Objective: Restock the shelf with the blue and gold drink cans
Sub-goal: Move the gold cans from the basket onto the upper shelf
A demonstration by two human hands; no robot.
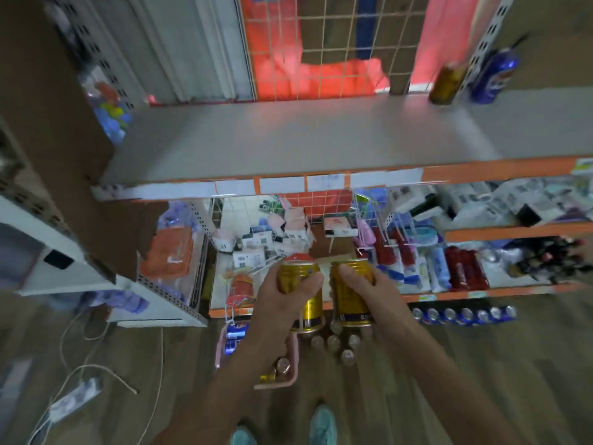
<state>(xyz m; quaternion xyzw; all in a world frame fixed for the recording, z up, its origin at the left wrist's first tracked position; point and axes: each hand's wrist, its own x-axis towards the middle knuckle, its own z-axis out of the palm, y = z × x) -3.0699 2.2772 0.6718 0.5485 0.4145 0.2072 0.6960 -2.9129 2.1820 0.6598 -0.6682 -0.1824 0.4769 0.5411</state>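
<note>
My left hand (282, 303) grips a gold can (305, 303) and my right hand (375, 293) grips a second gold can (348, 300). Both are held side by side in front of me, below the grey top shelf (305, 139). At that shelf's far right end stand one gold can (447, 81) and one blue can (492, 77). On the floor below my hands, a pink basket (288, 374) holds blue and gold cans. Several loose gold cans (340, 343) stand next to it. A row of blue cans (465, 314) lines the floor at the right.
The lower shelves (481, 232) are crowded with packaged goods and hanging items on wire hooks. A wire grid (337, 43) backs the top shelf. Another shelf unit (96, 277) stands at the left. Cords (83, 370) lie on the wooden floor at the left. My feet show at the bottom.
</note>
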